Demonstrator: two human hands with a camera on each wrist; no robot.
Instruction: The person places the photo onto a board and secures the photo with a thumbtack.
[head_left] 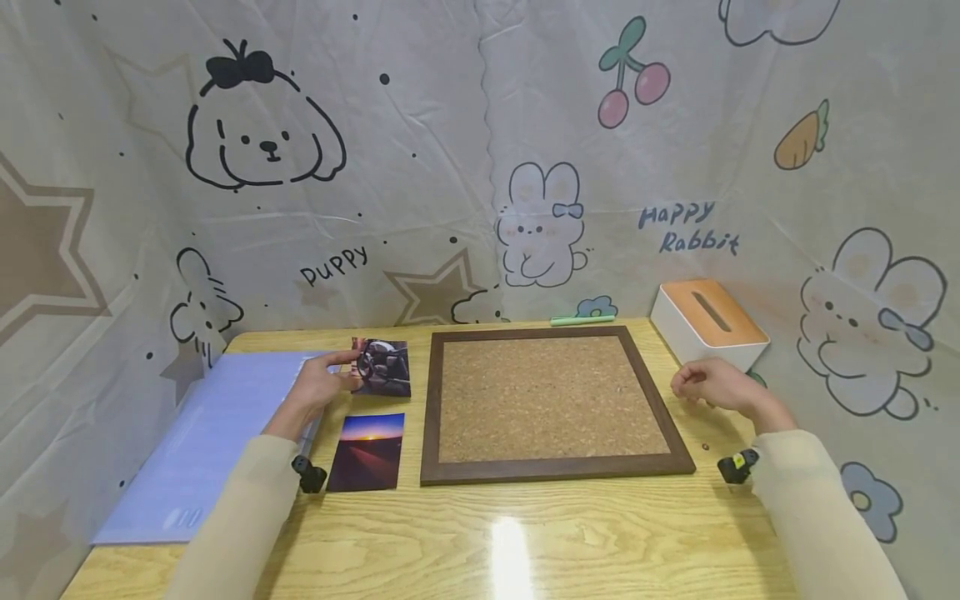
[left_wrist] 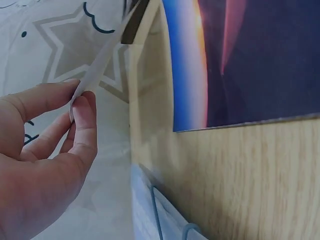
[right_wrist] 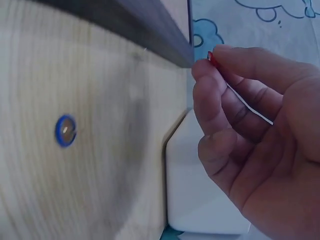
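My left hand (head_left: 318, 385) pinches the edge of a photo print (head_left: 385, 367) showing a car interior with a steering wheel. In the left wrist view the print is seen edge-on between thumb and fingers. Just below it on the table lies a sunset photo print (head_left: 367, 452). My right hand (head_left: 716, 387) is beside the right edge of a brown-framed cork board (head_left: 551, 400). Its thumb and finger pinch a small red thumbtack (right_wrist: 211, 58), mostly hidden by the fingertips. A blue-rimmed thumbtack (right_wrist: 65, 130) lies on the table near this hand.
A white tissue box (head_left: 708, 325) with a wooden lid stands at the back right. Behind the board lies a green pen (head_left: 582, 320). A pale blue folder (head_left: 217, 442) covers the table's left side. Patterned curtains (head_left: 420, 167) hang behind and at both sides.
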